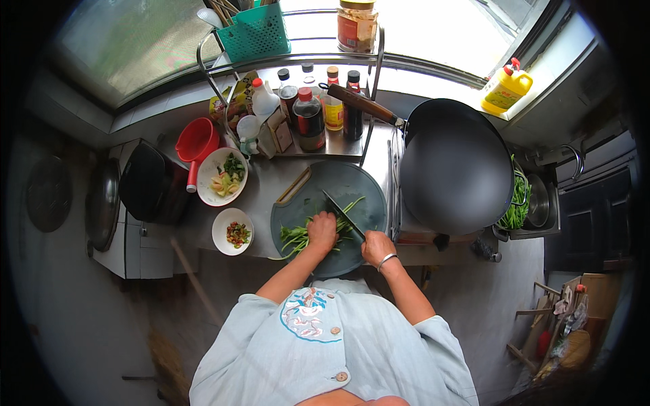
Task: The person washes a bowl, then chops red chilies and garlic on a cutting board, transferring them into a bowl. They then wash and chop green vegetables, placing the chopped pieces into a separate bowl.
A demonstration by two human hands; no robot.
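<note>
A round dark grey cutting board (349, 177) with a tan-edged handle slot lies on the counter in front of me. Long thin green vegetable stems (295, 237) are spread across it, some poking out to the right by the blade. My left hand (322, 231) presses down on the bunch with its fingers closed around the stems. In my right hand (378, 248), which wears a bangle at the wrist, is the handle of a kitchen knife (340, 211). Its dark blade slants up and left over the stems, just right of my left fingers.
Left of the board stand a bowl of chopped pepper pieces (238, 234), a plate of sliced aromatics (230, 177) and a red ladle (198, 141). A rack holds sauce bottles (309, 118) behind. On the right are a large black wok (457, 169) and a basket of greens (516, 208).
</note>
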